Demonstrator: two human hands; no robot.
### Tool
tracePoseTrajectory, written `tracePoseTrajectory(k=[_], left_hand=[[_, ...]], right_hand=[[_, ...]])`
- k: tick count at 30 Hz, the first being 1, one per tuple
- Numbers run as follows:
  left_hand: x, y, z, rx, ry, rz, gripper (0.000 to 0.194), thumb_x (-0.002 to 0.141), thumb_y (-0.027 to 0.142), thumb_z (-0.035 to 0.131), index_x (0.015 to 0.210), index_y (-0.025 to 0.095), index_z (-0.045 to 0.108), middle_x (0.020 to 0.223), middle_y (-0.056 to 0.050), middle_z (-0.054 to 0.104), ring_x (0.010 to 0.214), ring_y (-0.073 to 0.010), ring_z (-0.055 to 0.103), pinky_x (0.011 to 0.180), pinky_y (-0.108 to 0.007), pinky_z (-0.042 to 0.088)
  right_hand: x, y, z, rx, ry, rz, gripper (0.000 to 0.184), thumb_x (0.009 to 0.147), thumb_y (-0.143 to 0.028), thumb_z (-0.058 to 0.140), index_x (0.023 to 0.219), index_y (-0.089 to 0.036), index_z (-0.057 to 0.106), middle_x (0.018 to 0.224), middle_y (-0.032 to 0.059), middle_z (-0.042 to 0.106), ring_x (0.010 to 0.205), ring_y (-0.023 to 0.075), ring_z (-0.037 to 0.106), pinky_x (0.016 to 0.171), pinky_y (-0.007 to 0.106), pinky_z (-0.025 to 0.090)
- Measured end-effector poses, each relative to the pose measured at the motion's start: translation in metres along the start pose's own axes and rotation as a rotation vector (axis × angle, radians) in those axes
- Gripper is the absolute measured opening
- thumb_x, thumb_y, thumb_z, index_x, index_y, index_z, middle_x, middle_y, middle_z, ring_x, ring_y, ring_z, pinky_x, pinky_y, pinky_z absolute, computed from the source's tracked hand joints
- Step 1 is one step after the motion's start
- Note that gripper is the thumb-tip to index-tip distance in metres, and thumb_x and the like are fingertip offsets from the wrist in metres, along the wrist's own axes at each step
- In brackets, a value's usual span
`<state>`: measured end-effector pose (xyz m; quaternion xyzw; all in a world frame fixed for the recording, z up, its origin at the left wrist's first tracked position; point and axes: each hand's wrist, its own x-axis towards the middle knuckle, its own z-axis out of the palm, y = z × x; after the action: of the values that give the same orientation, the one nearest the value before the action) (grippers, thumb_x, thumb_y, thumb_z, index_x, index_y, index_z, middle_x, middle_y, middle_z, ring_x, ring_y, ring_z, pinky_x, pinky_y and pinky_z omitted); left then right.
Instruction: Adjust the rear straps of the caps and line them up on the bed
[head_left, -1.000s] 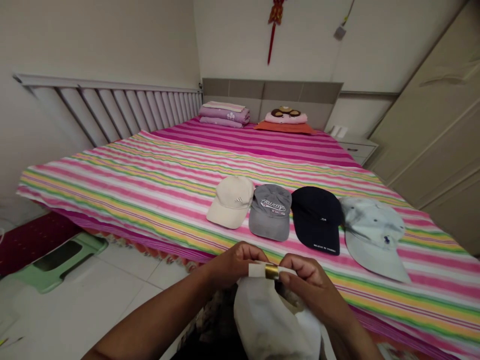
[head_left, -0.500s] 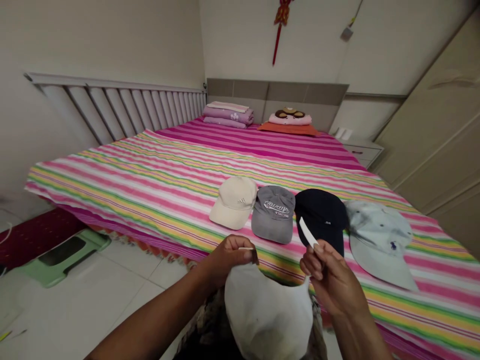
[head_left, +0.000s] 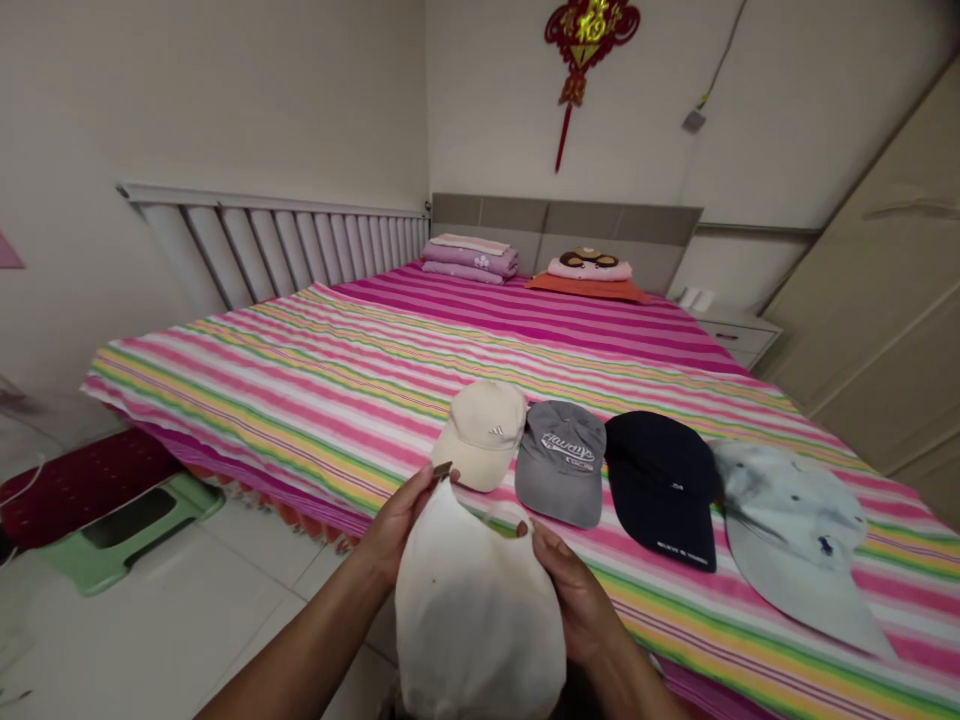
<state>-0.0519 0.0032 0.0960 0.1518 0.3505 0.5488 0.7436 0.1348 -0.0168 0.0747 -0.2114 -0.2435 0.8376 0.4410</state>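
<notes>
A white baseball cap (head_left: pixel 480 610) is held low in front of me, its back opening turned toward the bed. My left hand (head_left: pixel 401 525) grips the cap's left edge by a small brownish metal buckle (head_left: pixel 442 469). On the other side, my right hand (head_left: pixel 574 585) has its thumb and fingers closed on the cap's right edge. Beyond the hands, a row of caps lies on the bed: a beige cap (head_left: pixel 486 430), a grey cap (head_left: pixel 562 465) with white lettering, a dark navy cap (head_left: pixel 660 480) and a pale blue cap (head_left: pixel 799 530) with dark smudges.
The bed's striped sheet (head_left: pixel 300 370) spreads ahead. Folded purple bedding (head_left: pixel 469 260) and a pink folded item (head_left: pixel 589 270) lie by the headboard (head_left: pixel 622 235). A green stool (head_left: pixel 127 540) stands on the tiled floor at left. A white nightstand (head_left: pixel 739 335) is at right.
The white cap has shifted left and its strap no longer sticks up from my right hand. Both hands have moved to the cap's sides. The view has tilted up, showing more of the wall ornament.
</notes>
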Motion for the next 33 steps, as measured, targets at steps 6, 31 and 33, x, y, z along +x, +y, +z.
tracePoseTrajectory(k=[6, 31, 33], left_hand=[[-0.009, -0.029, -0.081, 0.005, -0.074, -0.045, 0.03, 0.071, 0.032, 0.064, 0.094, 0.014, 0.067, 0.089, -0.008, 0.069, 0.094, -0.0258, 0.06, 0.087, -0.035, 0.043], [0.014, 0.023, -0.155, -0.223, -0.164, 0.325, 0.02, 0.071, 0.023, 0.058, 0.085, 0.031, 0.07, 0.093, 0.004, 0.07, 0.091, -0.0208, 0.064, 0.084, -0.033, 0.051], [0.027, 0.046, -0.127, -0.11, -0.076, 0.361, 0.016, 0.066, 0.021, 0.061, 0.079, 0.024, 0.07, 0.087, -0.001, 0.072, 0.094, -0.0239, 0.063, 0.086, -0.036, 0.05]], right_hand=[[0.042, 0.004, -0.007, 0.112, 0.257, -0.044, 0.023, 0.061, -0.025, 0.074, 0.08, -0.02, 0.063, 0.074, -0.001, 0.071, 0.072, 0.0192, 0.065, 0.072, 0.031, 0.048], [0.121, 0.006, -0.011, 0.157, 0.533, -0.111, 0.014, 0.072, -0.015, 0.067, 0.069, -0.019, 0.054, 0.049, -0.0044, 0.06, 0.042, 0.0083, 0.056, 0.043, 0.016, 0.048], [0.101, -0.01, -0.008, 0.145, 0.489, -0.169, 0.019, 0.065, -0.012, 0.072, 0.073, -0.019, 0.056, 0.055, -0.0041, 0.065, 0.044, 0.0087, 0.057, 0.043, 0.017, 0.049]])
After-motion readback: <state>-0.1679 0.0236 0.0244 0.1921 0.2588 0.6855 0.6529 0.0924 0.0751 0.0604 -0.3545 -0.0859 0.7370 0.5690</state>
